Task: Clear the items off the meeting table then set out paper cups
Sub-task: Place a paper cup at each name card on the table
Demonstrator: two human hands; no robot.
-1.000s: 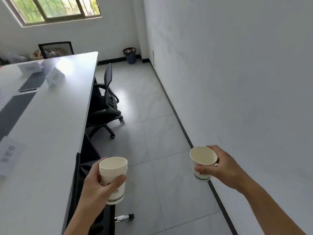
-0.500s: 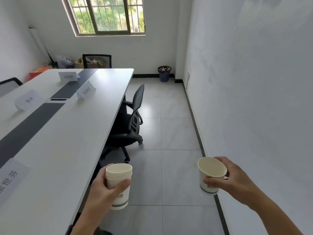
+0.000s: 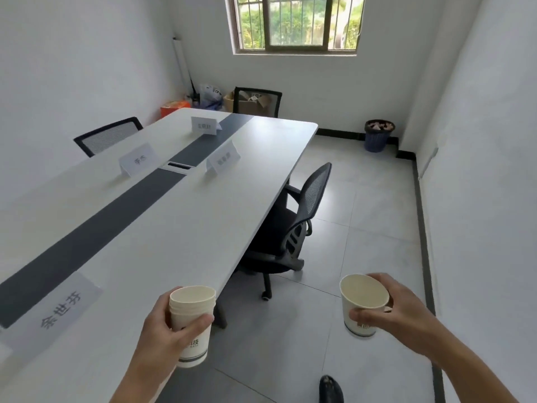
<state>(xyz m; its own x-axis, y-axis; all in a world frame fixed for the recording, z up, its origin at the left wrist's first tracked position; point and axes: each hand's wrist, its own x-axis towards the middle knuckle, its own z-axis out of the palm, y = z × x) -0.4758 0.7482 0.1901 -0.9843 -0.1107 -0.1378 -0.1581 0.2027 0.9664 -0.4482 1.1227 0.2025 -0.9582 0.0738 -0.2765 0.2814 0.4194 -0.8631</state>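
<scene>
Two hands reach in from the bottom edge. Your left hand (image 3: 158,330), at about 7 o'clock in the view, grasps a stack (image 3: 191,324) of nested paper cups, with the thumb across the near wall and the fingers curled round the back. The stack is close to upright, long axis vertical and mouth up, and is seen against the right edge of the table (image 3: 180,228). Your right hand (image 3: 406,318), at 5 o'clock, grips a single cup (image 3: 361,303) from its right side, thumb on the front wall and fingers round the far side. That cup is also near upright, its mouth tipped a little toward you so the inside shows. It is held over the floor, well apart from the stack. A shoe (image 3: 331,389) shows at 6 o'clock. On the table a card (image 3: 62,306) lies at 9 o'clock from the stack, and three more stand farther along. A chair (image 3: 293,228) is tucked under the table's right side. A bin (image 3: 379,135) sits near the far corner at 1 o'clock.
</scene>
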